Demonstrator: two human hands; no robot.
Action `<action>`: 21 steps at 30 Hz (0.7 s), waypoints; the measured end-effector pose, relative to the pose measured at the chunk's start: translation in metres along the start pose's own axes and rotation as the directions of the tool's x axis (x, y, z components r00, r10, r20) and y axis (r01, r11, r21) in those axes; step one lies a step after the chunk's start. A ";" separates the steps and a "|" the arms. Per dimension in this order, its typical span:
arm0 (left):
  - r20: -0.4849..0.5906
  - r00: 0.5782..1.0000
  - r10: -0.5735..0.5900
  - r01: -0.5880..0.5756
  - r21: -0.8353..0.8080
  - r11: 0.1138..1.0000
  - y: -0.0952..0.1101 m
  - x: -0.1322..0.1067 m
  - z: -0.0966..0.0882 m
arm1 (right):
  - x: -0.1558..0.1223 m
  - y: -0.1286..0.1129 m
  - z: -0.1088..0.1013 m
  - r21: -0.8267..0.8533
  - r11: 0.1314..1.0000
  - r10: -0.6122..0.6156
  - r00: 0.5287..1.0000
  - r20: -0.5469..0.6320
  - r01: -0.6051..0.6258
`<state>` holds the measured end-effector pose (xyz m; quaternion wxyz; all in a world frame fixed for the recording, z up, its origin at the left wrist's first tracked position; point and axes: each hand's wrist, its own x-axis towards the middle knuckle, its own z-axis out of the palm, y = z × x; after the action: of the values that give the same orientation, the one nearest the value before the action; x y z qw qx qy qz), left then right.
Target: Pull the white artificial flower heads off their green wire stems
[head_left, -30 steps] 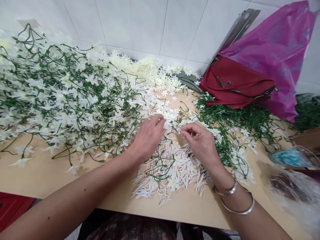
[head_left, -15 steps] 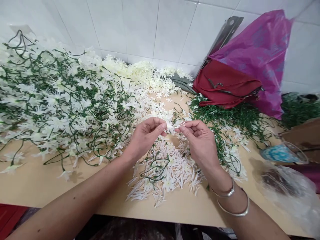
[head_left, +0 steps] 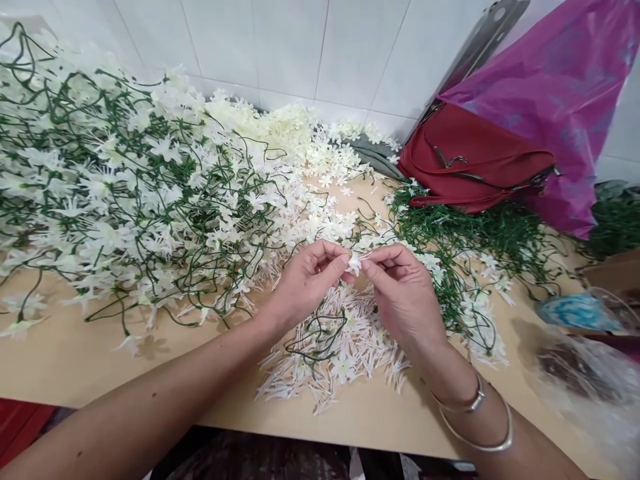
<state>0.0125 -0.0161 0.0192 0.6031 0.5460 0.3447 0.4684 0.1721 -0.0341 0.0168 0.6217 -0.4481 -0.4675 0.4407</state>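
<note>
Over the middle of the table, my left hand is closed in a pinch on a small white artificial flower. My right hand, with two bangles on its wrist, pinches a thin white stamen piece against the flower's right side. The fingertips nearly meet and partly hide both pieces. Beneath the hands lies a heap of loose white stamen strips, with a few green wire stems and white blossoms on top.
A large pile of white flowers on green stems fills the left. Loose cream blossoms lie by the tiled wall. Green stems, a red bag, a purple plastic bag, a blue-and-white mask and a clear bag lie right.
Both hands have come closer together, and the stamen piece now meets the flower. My left hand has shifted slightly right. The view has moved a little.
</note>
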 end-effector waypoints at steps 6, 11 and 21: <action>-0.052 0.997 0.060 -0.063 -0.049 0.997 -0.011 -0.004 0.005 | -0.004 0.003 -0.002 -0.142 0.989 -0.033 0.998 0.048 0.039; -0.021 0.999 0.044 -0.045 -0.056 0.997 -0.016 -0.002 0.001 | -0.001 -0.006 -0.006 -0.434 0.873 -0.139 0.966 0.220 0.225; -0.029 0.992 0.123 -0.122 0.048 0.991 -0.004 -0.010 0.000 | 0.001 -0.008 -0.009 -0.390 0.883 -0.180 0.957 0.228 0.260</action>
<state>0.0102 -0.0259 0.0139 0.5548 0.5723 0.3307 0.5052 0.1823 -0.0358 0.0237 0.5118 -0.4708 -0.6543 0.2971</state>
